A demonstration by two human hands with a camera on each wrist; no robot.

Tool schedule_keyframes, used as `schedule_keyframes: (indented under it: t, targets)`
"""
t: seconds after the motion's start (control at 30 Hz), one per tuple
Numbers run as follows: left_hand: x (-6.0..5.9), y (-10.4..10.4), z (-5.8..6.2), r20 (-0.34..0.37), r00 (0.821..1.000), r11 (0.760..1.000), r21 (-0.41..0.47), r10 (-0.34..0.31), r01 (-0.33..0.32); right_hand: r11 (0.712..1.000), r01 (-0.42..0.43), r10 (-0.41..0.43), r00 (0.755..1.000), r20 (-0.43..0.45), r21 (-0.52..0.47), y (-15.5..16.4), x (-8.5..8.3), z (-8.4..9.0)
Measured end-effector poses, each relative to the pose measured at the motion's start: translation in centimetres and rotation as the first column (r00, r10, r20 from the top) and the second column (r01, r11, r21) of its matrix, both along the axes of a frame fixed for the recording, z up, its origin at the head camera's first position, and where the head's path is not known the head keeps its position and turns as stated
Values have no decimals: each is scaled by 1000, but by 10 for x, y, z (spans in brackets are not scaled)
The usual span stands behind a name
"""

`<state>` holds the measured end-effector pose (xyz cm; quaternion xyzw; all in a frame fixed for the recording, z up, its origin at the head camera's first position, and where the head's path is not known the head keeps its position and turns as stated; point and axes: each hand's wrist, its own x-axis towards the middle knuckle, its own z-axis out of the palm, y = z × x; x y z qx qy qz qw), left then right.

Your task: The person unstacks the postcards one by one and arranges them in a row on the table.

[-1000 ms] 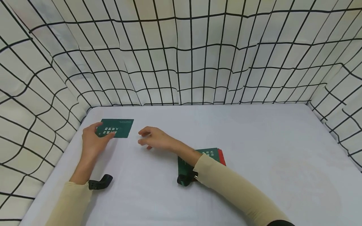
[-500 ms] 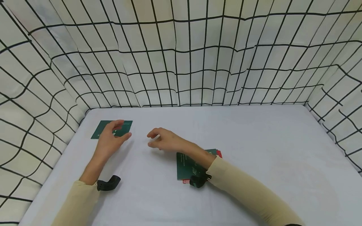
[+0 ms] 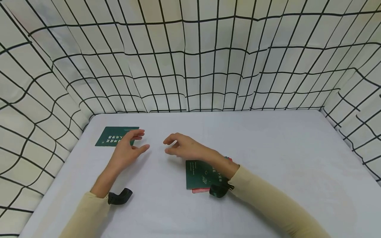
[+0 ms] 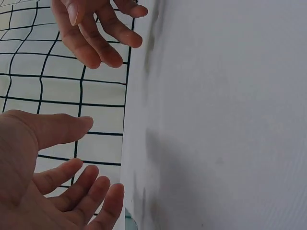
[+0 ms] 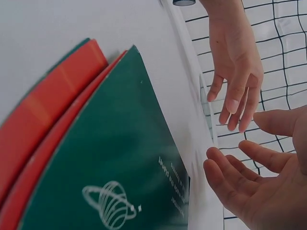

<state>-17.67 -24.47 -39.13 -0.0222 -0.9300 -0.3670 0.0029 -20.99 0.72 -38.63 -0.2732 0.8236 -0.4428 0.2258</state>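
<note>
Far left: we see the left hand [image 3: 126, 152] spread wide beside a green card [image 3: 108, 135].
Right: right hand [image 3: 186, 147], loosely wide, beyond a card stack [image 3: 198, 175].

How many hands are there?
2: the bare left hand, near the flat green rectangular card, and the bare right hand, near the stack of green and red cards.

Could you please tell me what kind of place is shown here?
Probably a recording booth or set-up workspace: a white-covered table, pale black-gridded walls behind and beside it, and a black device at each wrist.
</note>
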Motion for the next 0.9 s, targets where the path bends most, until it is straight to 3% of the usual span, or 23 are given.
schedule_keyframes:
  t: [0.33, 0.63, 0.9]
  targets:
    - [4, 14, 3, 26, 998, 997, 52, -51, 49, 1000, 11, -10, 1000, -17, 10, 19, 2, -1]
    - [5, 25, -3, 19, 994, 992, 62, -110, 109, 1000, 4, -4, 999, -38, 8, 43, 7, 1]
    - [3, 38, -11, 16, 985, 984, 64, -170, 169, 999, 38, -37, 998, -56, 15, 67, 9, -8]
